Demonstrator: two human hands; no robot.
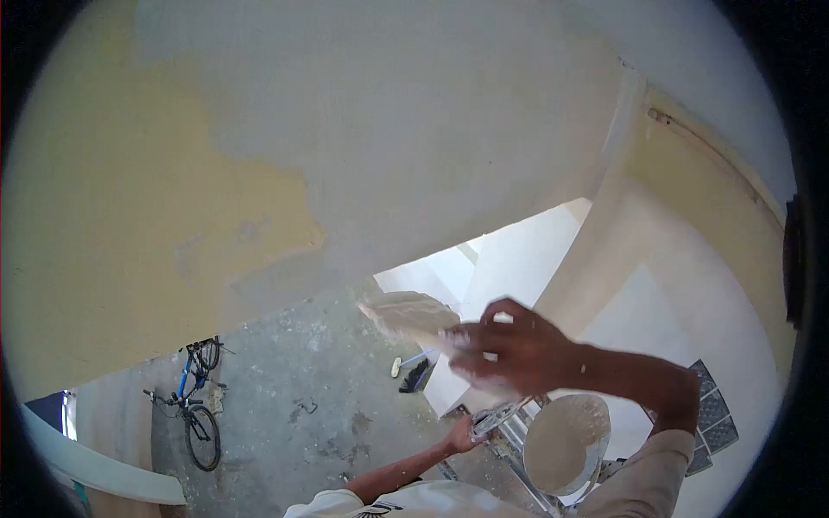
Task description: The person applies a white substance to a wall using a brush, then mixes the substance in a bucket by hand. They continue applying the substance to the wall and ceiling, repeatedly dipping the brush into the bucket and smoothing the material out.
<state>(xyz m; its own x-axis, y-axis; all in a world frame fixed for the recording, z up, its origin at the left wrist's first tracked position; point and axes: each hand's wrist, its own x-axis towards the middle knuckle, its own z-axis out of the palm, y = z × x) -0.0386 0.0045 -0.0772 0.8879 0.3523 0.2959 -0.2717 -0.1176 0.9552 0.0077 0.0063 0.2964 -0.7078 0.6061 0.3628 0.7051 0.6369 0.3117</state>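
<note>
My right hand is raised in front of me, its fingers closed on a wide, pale putty knife that is blurred by motion and looks smeared with filler. Lower down, my left hand is wrapped round the top of a metal stepladder. Beside the ladder top, under my right forearm, is a round bucket holding beige filler. Above both hands spreads a large wall surface, part grey-white filler and part yellow paint, with the putty knife below its lower edge.
Far below lies a stained concrete floor. A blue bicycle is on the left, a broom near the middle. A white wall and a dark grid panel are on the right. A pale curved ledge crosses the lower left.
</note>
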